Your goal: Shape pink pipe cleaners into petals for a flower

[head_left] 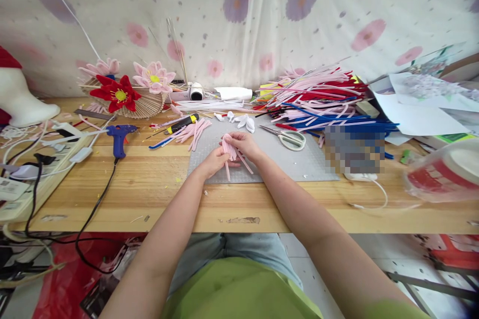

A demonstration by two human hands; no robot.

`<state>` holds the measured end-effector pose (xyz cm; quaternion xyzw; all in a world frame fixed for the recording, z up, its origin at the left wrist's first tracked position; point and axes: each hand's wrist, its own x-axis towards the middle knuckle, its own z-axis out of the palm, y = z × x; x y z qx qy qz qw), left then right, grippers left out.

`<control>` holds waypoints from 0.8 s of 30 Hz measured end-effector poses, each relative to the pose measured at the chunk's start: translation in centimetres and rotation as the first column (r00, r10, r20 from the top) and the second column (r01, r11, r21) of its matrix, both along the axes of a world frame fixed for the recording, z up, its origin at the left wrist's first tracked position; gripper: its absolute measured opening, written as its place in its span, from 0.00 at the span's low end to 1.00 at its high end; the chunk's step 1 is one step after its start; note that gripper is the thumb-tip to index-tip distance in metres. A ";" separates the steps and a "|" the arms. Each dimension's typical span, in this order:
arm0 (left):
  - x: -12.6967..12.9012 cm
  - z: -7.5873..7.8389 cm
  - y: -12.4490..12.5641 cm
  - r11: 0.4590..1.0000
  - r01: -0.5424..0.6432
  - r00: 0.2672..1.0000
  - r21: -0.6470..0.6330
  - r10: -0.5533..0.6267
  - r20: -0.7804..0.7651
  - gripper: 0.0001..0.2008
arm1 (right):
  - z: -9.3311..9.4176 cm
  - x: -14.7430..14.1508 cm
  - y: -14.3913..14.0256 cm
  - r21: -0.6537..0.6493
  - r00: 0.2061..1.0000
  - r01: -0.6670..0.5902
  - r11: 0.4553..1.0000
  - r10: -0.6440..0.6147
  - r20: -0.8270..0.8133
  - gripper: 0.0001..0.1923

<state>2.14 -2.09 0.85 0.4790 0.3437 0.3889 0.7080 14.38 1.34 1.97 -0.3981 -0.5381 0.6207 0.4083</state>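
Hands clamped on pink pipe-cleaner bundle [232, 153] at centre of grey mat [299, 162]
Left hand [215, 162] and right hand [243, 143] both grip it; scissors [288, 138] at 3 o'clock, glue gun [119, 137] at 9, basket [144, 104] holding flowers [117, 92] at 10

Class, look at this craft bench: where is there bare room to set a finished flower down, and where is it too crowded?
Free: bare wood between the blue glue gun and the grey mat; the mat's near-right part below the scissors. Crowded: the pipe-cleaner heap at back right, the power strip at left, and mid-mat, where both hands hold pink stems.
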 end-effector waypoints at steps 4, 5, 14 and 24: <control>-0.1 0.0 0.0 0.999 0.036 0.999 0.029 -0.036 0.008 0.11 | -0.1 -0.1 0.1 -0.006 1.000 0.014 1.000 -0.014 -0.014 0.16; 0.0 0.0 0.0 0.999 0.029 1.000 0.032 -0.030 0.001 0.12 | -0.2 -0.2 0.0 -0.004 1.000 0.021 1.000 -0.021 -0.019 0.16; -0.1 0.2 -0.2 1.000 0.001 1.000 0.011 -0.002 0.010 0.18 | 0.0 -0.4 -0.1 0.038 0.998 0.048 0.998 -0.047 -0.042 0.17; 0.1 0.0 0.0 0.992 -0.038 0.992 -0.122 0.052 0.114 0.11 | -0.7 -0.5 0.3 0.023 0.993 0.059 0.998 -0.057 -0.103 0.18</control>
